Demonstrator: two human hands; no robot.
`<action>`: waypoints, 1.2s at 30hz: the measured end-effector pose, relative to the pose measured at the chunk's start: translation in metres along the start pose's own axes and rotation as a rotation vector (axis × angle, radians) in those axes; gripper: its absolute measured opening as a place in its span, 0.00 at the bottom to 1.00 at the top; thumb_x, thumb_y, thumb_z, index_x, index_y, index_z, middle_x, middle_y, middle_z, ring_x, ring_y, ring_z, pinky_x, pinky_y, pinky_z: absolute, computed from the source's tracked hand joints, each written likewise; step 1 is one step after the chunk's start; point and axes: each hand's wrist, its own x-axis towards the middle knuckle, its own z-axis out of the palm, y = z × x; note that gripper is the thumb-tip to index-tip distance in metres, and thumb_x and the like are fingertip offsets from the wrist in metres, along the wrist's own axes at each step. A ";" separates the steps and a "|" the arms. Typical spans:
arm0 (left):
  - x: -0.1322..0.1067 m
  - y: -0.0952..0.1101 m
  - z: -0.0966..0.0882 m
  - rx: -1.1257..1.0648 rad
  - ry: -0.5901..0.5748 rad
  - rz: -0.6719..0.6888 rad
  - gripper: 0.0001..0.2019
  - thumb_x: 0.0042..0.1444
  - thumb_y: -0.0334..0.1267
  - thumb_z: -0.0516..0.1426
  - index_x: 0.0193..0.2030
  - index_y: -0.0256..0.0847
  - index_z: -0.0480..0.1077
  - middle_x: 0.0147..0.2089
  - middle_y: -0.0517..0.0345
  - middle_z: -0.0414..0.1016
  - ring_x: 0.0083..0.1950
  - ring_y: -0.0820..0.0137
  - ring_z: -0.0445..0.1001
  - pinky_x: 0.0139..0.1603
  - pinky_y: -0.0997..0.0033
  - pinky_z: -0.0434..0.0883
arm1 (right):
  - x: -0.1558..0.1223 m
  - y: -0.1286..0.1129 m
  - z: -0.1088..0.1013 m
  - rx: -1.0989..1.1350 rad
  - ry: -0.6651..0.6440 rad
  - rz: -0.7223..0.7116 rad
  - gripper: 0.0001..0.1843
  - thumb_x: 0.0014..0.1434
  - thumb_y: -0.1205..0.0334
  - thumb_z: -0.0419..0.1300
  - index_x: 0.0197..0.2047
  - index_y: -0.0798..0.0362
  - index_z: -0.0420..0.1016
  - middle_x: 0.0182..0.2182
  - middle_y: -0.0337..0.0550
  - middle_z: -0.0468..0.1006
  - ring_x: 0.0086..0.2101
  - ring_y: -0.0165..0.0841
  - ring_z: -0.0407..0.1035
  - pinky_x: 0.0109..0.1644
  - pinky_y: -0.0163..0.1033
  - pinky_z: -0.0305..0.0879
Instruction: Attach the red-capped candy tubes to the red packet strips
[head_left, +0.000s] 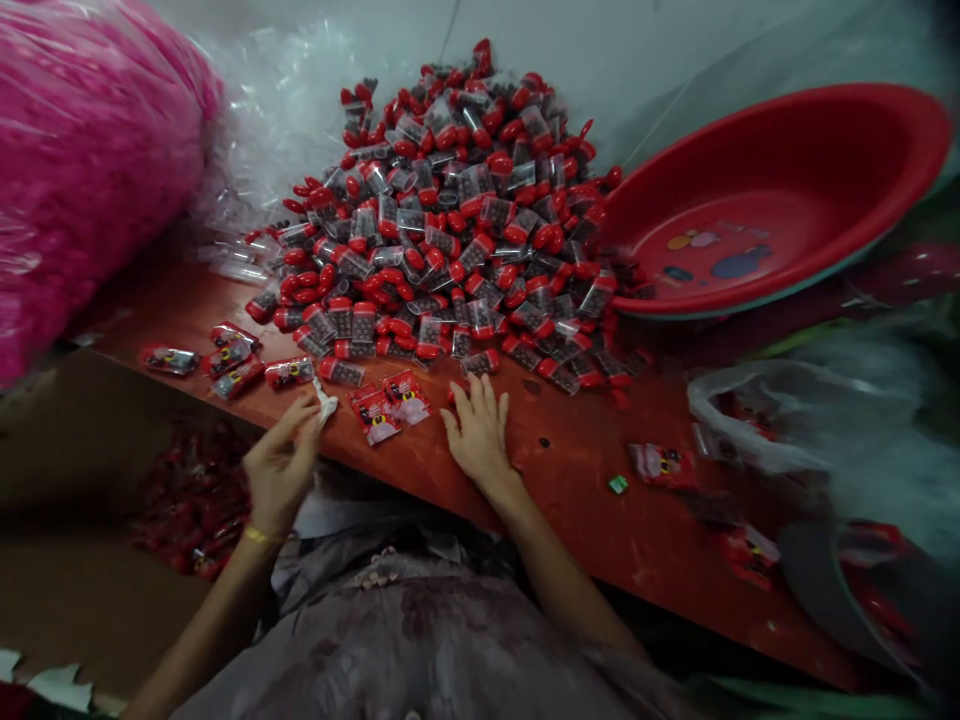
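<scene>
My left hand (283, 465), fingers closed in a pinch, holds a small crumpled white strip (325, 404) over the table's front edge. Palm down, my right hand (480, 435) rests on the red-brown table (577, 500) with its fingers apart. Its fingertips reach the front of a big pile of small clear tubes with red ends and dark contents (442, 240). A bit of red shows beside its index finger, too little to name. Two flat printed red packets (390, 405) lie between my hands. Several filled red packets (236, 362) lie left of them.
A large red basin (787, 200) leans at the right behind the pile. At the left stand a pink-filled plastic bag (97, 160) and loose clear tubes (262, 150). Below the left edge, a cardboard box (67, 480) holds red packets. More packets (664, 465) lie at right.
</scene>
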 end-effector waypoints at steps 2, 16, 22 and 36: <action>0.011 0.017 0.034 0.294 -0.162 0.254 0.14 0.57 0.41 0.54 0.47 0.41 0.73 0.57 0.47 0.71 0.64 0.55 0.61 0.64 0.48 0.57 | 0.005 -0.015 0.001 0.019 0.016 -0.086 0.22 0.65 0.57 0.47 0.59 0.53 0.65 0.63 0.54 0.59 0.64 0.48 0.45 0.63 0.63 0.43; 0.025 0.025 0.077 0.451 -0.269 0.254 0.23 0.54 0.49 0.56 0.51 0.35 0.71 0.57 0.40 0.71 0.64 0.50 0.60 0.62 0.46 0.56 | 0.020 -0.027 0.010 0.052 0.145 -0.239 0.14 0.63 0.60 0.52 0.47 0.43 0.76 0.56 0.41 0.71 0.63 0.47 0.50 0.63 0.67 0.31; 0.033 0.033 0.094 -0.147 -0.256 -0.095 0.11 0.52 0.43 0.58 0.37 0.43 0.78 0.32 0.57 0.80 0.38 0.64 0.76 0.42 0.68 0.70 | 0.017 -0.034 -0.009 0.339 0.229 -0.058 0.20 0.62 0.56 0.53 0.55 0.50 0.69 0.55 0.48 0.72 0.58 0.41 0.59 0.64 0.54 0.47; 0.015 0.055 0.088 -0.609 -0.300 -0.466 0.16 0.39 0.48 0.66 0.24 0.35 0.74 0.21 0.63 0.70 0.23 0.79 0.64 0.24 0.80 0.62 | 0.009 -0.053 -0.011 0.838 0.182 0.159 0.19 0.62 0.53 0.47 0.23 0.51 0.62 0.18 0.34 0.64 0.21 0.27 0.58 0.26 0.32 0.56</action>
